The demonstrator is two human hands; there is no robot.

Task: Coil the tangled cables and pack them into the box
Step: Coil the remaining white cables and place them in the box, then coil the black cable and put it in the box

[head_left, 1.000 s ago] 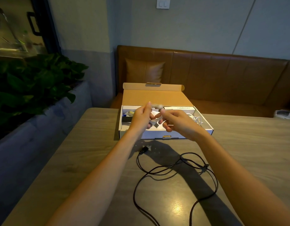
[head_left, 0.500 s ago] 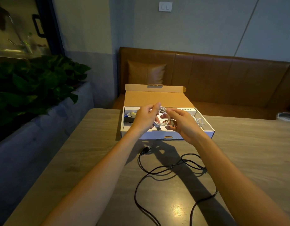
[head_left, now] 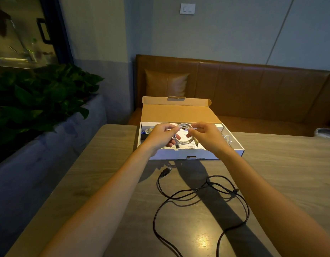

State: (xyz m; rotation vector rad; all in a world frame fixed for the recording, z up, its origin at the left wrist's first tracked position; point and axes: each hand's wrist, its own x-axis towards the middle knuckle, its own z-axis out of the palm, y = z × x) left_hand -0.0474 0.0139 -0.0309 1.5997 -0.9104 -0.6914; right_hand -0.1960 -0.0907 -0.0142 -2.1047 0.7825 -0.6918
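left hand (head_left: pixel 161 135): fingers curled, thumb and forefinger pinch the white cable coil (head_left: pixel 177 137) at its 9 o'clock side.
right hand (head_left: pixel 206 136): fingers curled, fingertips grip the same coil at about its 2 o'clock edge.
coil: small round loop of several turns, held between both hands above the open box (head_left: pixel 206 155), not resting on anything. One dark plug end (head_left: pixel 177 146) hangs at 7 o'clock of the loop, a lighter one (head_left: pixel 196 142) at 4 o'clock.
box: shallow white carton at 12 o'clock on the table (head_left: pixel 281 164), brown lid (head_left: pixel 179 114) flipped back toward the bench.
box contents: printed sheet (head_left: pixel 186 145) on the floor under the coil; second white cable (head_left: pixel 227 140) in the narrow compartment at the 3 o'clock end; small items at the 9 o'clock end, too dim to identify.
black cable (head_left: pixel 197 193): loose and uncoiled on the table at 6 o'clock from the box, between the forearms, strands crossing each other. Its plug (head_left: pixel 166 171) lies just in front of the box wall, apart from it.
bench (head_left: pixel 253 93): brown leather, 12 o'clock behind the table, cushion (head_left: pixel 166 84) on it.
plant (head_left: pixel 39 97): dark leaves at 9 o'clock, off the table.
wall switch (head_left: pixel 187 9): at 12 o'clock, high up.
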